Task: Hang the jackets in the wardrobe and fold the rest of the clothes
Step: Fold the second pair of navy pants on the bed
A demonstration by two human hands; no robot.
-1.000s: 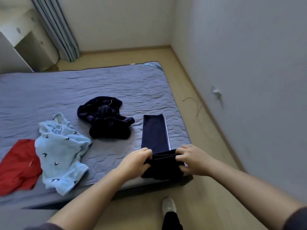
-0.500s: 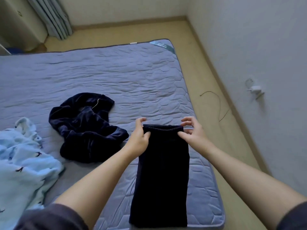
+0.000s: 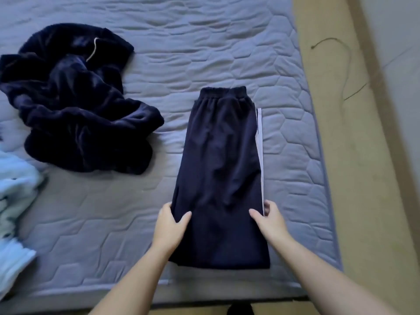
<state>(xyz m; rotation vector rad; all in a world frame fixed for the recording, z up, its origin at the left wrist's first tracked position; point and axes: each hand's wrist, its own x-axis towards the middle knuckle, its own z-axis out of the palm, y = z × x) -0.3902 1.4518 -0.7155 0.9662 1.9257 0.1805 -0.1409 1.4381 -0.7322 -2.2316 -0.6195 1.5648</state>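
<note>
**Both long edges of the folded navy cloth trousers point(image 3: 218, 178) held on the grey quilted mattress point(image 3: 204, 53)**

The navy cloth trousers lie flat on the right part of the mattress, folded lengthwise into one narrow strip. Their gathered elastic waistband point(image 3: 223, 90) is at the far end and the leg end is close to the near edge of the mattress. A thin white stripe point(image 3: 261, 155) runs down their right side.

The left hand point(image 3: 169, 226) grips the left edge in the nearer half of the strip, with the thumb lying on top of the cloth and the fingers at the edge. The right hand point(image 3: 271, 220) pinches the opposite edge at the same level, thumb on top and fingers outside by the white stripe. The hands are apart, with the width of the trousers between them, and both forearms reach in from the bottom.

To the left, near the trousers but not touching them, a dark blue plush garment point(image 3: 75, 110) lies crumpled in a heap with a pale cord showing on it. A pale blue garment point(image 3: 13, 201) is bunched at the left border and is partly cut off. Right of the mattress is a beige floor point(image 3: 363, 178) with a thin dark cable point(image 3: 347, 64) curled on it.
</note>
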